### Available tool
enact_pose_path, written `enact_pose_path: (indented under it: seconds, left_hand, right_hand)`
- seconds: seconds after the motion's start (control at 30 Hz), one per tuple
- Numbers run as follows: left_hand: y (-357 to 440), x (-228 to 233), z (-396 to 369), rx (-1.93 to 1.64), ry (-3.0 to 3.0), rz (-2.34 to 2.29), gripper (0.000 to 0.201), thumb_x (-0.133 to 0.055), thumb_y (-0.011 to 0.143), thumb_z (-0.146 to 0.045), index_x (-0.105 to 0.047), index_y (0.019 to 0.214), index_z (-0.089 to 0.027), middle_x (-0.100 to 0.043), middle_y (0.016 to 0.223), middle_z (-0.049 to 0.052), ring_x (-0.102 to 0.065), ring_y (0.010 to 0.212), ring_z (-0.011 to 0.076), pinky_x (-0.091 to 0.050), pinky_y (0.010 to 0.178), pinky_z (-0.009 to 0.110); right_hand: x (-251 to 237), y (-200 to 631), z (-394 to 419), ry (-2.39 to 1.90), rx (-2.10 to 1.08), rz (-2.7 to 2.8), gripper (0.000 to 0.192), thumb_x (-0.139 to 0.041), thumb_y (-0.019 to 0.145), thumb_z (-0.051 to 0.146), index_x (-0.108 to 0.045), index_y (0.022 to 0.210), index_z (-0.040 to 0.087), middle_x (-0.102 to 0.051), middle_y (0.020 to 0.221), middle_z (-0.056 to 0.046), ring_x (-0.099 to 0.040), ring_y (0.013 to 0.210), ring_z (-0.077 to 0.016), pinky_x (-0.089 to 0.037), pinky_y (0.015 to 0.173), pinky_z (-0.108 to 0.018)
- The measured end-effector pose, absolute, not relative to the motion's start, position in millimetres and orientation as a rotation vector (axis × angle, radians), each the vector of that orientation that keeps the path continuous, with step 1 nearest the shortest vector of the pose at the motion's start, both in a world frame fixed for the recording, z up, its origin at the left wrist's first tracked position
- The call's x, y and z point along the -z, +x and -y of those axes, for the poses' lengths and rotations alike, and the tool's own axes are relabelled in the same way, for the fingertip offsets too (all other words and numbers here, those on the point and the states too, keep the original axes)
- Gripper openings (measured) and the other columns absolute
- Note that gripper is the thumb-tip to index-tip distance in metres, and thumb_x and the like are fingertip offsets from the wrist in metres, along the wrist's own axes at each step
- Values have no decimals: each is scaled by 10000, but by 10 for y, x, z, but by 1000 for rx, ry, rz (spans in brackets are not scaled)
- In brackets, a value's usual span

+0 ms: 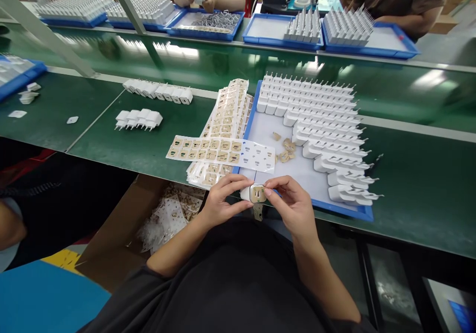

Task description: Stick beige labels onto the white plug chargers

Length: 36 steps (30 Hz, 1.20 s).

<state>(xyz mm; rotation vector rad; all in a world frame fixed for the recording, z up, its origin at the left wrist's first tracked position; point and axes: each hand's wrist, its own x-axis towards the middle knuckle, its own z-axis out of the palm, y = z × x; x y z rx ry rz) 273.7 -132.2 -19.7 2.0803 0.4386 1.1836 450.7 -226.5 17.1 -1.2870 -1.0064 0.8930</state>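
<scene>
Between thumb and fingers, my left hand (pixel 226 199) grips a white charger (pixel 245 193) at the table's front edge. A tan sticker (pixel 258 194) with slots covers the charger's end face. My right hand (pixel 292 201) pinches the right edge of that sticker. Just beyond lies a sticker sheet (pixel 258 155), tan pieces on its left part and bare backing on its right, resting across a stack of similar sheets (pixel 225 117) and the rim of a blue tray (pixel 344 211). Rows of white chargers (pixel 316 119) fill much of the tray, pins pointing right and up. Loose tan scraps (pixel 286 152) lie inside it.
Two groups of white chargers (pixel 138 118) stand on the green table at left. A cardboard box (pixel 115 233) with discarded sheets sits below the edge. Past the green conveyor (pixel 208 57), other people work beside blue trays (pixel 204 34). A person's arm (pixel 11 224) shows at far left.
</scene>
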Motion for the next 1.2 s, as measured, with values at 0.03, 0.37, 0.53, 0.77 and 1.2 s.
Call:
enact_pose_path:
  seconds: [0.03, 0.37, 0.53, 0.77, 1.2]
  left_hand:
    - [2736, 196, 1323, -1185, 2082, -437, 451, -756, 881, -370, -662, 1307, -259, -707, 1100, 88, -703, 1000, 214, -597, 884, 346]
    - [2744, 175, 1333, -1208, 2092, -414, 453, -763, 875, -356, -661, 1306, -257, -706, 1104, 84, -705, 1007, 211, -600, 889, 344]
    - [2740, 188, 1329, -1243, 2113, -396, 442, -770, 871, -342, -662, 1285, -232, -698, 1096, 85, -703, 1018, 208, -599, 899, 335]
    - [2740, 267, 1369, -1323, 2080, -407, 438, -773, 867, -341, -624, 1266, -236, -701, 1116, 101, -721, 1048, 247, -629, 923, 423]
    - [2857, 307, 1392, -1615, 2335, -346, 432, -810, 815, -134, -568, 1163, -218, -658, 1124, 34, -704, 1126, 201, -636, 986, 408]
  right_hand:
    - [-173, 4502, 2264, -1297, -884, 1012, 42, -709, 906, 270, -672, 899, 251, -676, 887, 8, -643, 864, -150, -507, 815, -282]
    - [-227, 4438, 2267, -1438, -737, 1079, 92, -709, 900, 293, -649, 862, 236, -669, 830, 7, -643, 809, -158, -517, 790, -310]
    - [-257, 4412, 2233, -1531, -549, 1211, 69, -683, 908, 271, -635, 873, 236, -660, 799, 10, -635, 768, -161, -520, 767, -323]
    - [-199, 4461, 2192, -1456, -668, 1039, 119, -638, 935, 339, -663, 1020, 260, -660, 1014, -47, -644, 970, -202, -568, 814, -332]
    - [-86, 4186, 2167, -1088, -1019, 736, 80, -707, 865, 297, -695, 940, 269, -712, 1146, -36, -648, 1135, -218, -530, 994, -376]
